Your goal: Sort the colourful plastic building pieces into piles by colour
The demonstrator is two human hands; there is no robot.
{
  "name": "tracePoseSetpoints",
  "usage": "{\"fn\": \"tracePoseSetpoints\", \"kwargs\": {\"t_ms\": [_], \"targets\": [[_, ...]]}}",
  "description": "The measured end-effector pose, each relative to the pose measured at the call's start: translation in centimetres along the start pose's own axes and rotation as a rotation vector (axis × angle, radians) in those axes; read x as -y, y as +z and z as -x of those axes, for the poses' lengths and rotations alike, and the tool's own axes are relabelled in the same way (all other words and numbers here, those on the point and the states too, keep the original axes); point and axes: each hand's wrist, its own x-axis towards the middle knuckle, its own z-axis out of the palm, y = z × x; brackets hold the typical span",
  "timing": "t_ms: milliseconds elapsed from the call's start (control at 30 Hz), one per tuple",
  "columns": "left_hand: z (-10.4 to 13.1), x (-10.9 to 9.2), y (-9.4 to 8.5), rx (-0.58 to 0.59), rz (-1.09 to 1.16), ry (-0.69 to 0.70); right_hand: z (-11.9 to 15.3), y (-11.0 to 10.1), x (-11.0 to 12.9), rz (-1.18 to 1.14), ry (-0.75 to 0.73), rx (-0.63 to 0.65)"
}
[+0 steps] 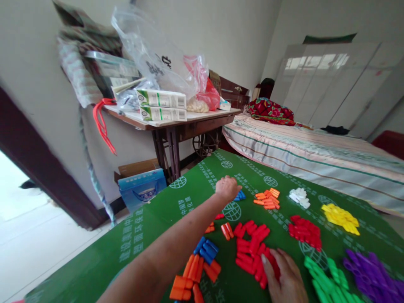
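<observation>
My left hand (227,188) reaches far across the green board, its fingers curled down beside a small pile of blue cap-like plastic pieces (241,195). What its fingers hold, if anything, is hidden. Close to me, my right hand (286,277) curves its thumb and fingers around some red cap-like pieces (273,264) at the edge of a larger red pile (249,248). Under my left forearm lie orange pieces (193,269) and blue pieces (206,249). A red-orange pair (227,231) sits between the forearm and the red pile.
Separate piles of orange (268,198), white (299,197), yellow (341,218), red (305,232), green (330,280) and purple pieces (374,275) lie rightward on the green board (160,225). Behind stand a cluttered table (195,122), a bed (284,143) and a blue box (142,189).
</observation>
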Motion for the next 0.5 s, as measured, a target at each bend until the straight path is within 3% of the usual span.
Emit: {"fn": "tracePoseSetpoints", "kwargs": {"t_ms": [100, 233, 500], "targets": [[-0.5, 2.0, -1.2, 0.077, -0.046, 0.021, -0.1, -0.2, 0.5, -0.009, 0.029, 0.031], [-0.5, 4.0, -1.0, 0.209, -0.090, 0.077, -0.5, -0.9, 1.5, -0.013, 0.086, 0.089], [-1.6, 4.8, 0.1, 0.252, -0.156, 0.154, -1.9, -2.1, 3.3, 0.034, 0.156, 0.142]]}}
